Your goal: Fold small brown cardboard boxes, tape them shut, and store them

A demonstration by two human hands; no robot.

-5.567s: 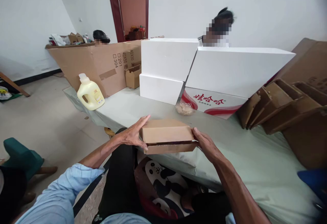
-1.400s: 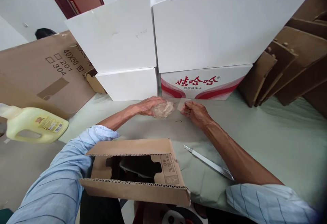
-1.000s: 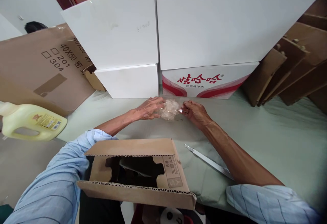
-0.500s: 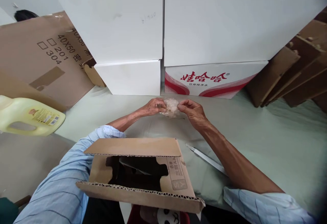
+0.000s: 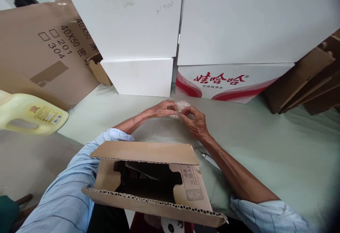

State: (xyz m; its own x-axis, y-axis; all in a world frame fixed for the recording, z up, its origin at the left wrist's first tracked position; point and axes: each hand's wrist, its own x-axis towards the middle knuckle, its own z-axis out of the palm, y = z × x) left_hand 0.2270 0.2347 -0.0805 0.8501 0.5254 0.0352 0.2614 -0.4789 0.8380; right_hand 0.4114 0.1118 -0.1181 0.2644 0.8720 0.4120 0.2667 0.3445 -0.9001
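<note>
Both my hands meet over a small clear plastic bag [image 5: 181,104] of pale stuff lying on the light green table cover [image 5: 265,144], just in front of the white boxes. My left hand [image 5: 160,109] has its fingers curled onto the bag's left side. My right hand [image 5: 193,120] pinches the bag's right edge between thumb and fingers. Near me an open brown cardboard box [image 5: 148,180] with a dark inside sits at the table's front edge, between my forearms. A thin metal blade [image 5: 207,156] lies flat on the cover under my right forearm.
Stacked white boxes [image 5: 138,31] and a white carton with red lettering [image 5: 225,82] wall off the back. A large brown carton [image 5: 39,49] leans at left, folded brown cartons [image 5: 310,80] at right. A yellow jug [image 5: 29,114] lies at the left edge. Another person's head [image 5: 22,1] shows behind the carton.
Over the last second my hands have drawn closer together on the plastic bag. Earlier I held the closed brown box; it now sits open in front of me. The camera has tilted down.
</note>
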